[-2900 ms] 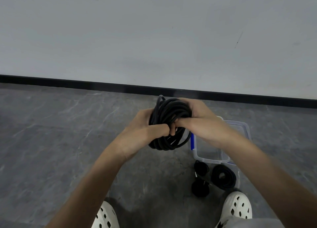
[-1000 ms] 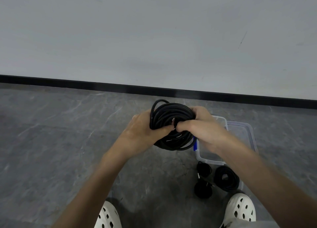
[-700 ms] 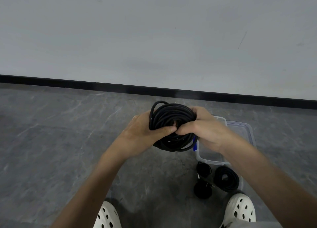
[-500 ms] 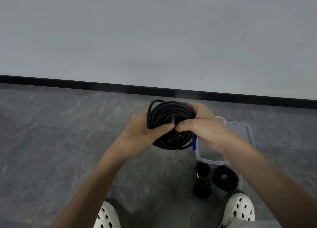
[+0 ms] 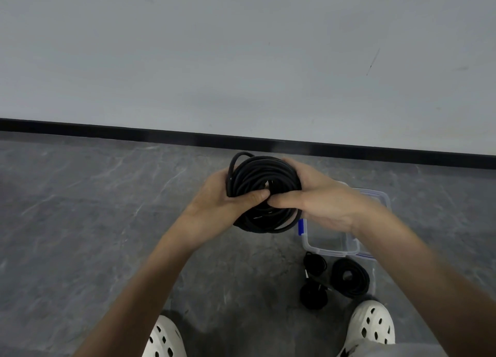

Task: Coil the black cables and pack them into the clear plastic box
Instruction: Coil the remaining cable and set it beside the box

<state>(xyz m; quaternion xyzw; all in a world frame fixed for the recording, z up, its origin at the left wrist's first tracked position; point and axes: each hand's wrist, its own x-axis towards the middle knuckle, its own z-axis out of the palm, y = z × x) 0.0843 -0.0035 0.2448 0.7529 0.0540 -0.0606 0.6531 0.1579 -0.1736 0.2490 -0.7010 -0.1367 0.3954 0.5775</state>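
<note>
From above, a person's left hand has its grip curled round the left side of a thick coil of black cable, held in the air above a grey stone floor. The right hand has its grip wrapped round the coil's right side, and the two thumbs almost meet across the middle. Lower right, a clear plastic box sits open on the floor, with three smaller black coils just in front of it, near a white perforated shoe.

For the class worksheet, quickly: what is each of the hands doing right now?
Left hand: closed around the cable coil.
Right hand: closed around the same coil.
</note>
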